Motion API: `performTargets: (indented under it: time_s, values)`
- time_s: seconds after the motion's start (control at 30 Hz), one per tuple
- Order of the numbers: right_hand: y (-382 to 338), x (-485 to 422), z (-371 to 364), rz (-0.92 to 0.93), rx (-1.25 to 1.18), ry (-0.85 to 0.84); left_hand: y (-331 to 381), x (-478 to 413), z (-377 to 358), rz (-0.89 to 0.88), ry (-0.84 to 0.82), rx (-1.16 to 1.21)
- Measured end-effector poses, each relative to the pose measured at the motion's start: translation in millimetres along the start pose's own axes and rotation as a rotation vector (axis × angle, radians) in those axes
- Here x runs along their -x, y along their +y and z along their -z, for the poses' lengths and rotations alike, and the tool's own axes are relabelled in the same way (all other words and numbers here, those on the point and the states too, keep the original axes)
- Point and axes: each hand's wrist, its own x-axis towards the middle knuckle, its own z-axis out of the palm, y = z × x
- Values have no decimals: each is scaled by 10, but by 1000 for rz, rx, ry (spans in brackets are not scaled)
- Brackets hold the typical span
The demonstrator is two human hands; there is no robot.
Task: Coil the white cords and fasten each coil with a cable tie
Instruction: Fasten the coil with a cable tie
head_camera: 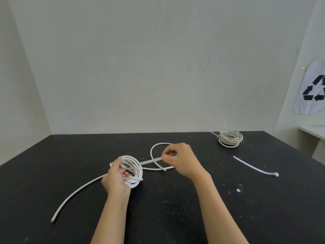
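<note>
Both forearms enter from the bottom edge over the black tabletop [175, 217]. Left hand [115, 178]: fingers [127, 174] curled through the white coil [133, 167], gripping it on edge at centre; whether it touches the surface cannot be told. Right hand [181, 160]: thumb and forefinger pinch the tail of a cable tie [149, 162], which runs straight from the coil to the pinch. Uncoiled cord: one free end [70, 196] trails toward the near left; a loop [155, 148] lies flat behind the tie. Second coil [230, 139], already tied, sits near the far right edge, well apart from both hands. Spare cable tie [255, 167] lies flat nearer the camera than that coil, right of the right hand. Bare tabletop extends across the far left and around the forearms. The far edge meets a pale wall [158, 59].
</note>
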Motion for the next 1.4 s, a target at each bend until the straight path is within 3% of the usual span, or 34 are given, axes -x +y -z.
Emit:
performTargets:
  time_s: [0.2, 0.43, 0.57, 0.77, 0.87, 1.27, 1.33, 1.4]
  values:
    - [-55, -80, -255, 183, 210, -168, -53, 60, -65, 44, -232, -92]
    - [-106, -37, -122, 274, 397, -107, -4, 0, -44, 64, -104, -60]
    - [-115, -63, -175, 239, 456, -114, -22, 45, -66, 57, -174, -71]
    - [-25, -109, -419, 436, 519, 214, -101, 162, -114, 36, -376, -192]
    - [157, -121, -582, 519, 488, 408, -154, 187, -135, -8, -383, -240]
    - [261, -60, -683, 656, 491, 532, -183, 166, -150, -103, -260, -354]
    - [239, -55, -699, 613, 397, 564, -166, 159, -132, -98, -272, -357]
    - [198, -44, -701, 507, 156, 588, -157, 166, -121, -91, -295, -360]
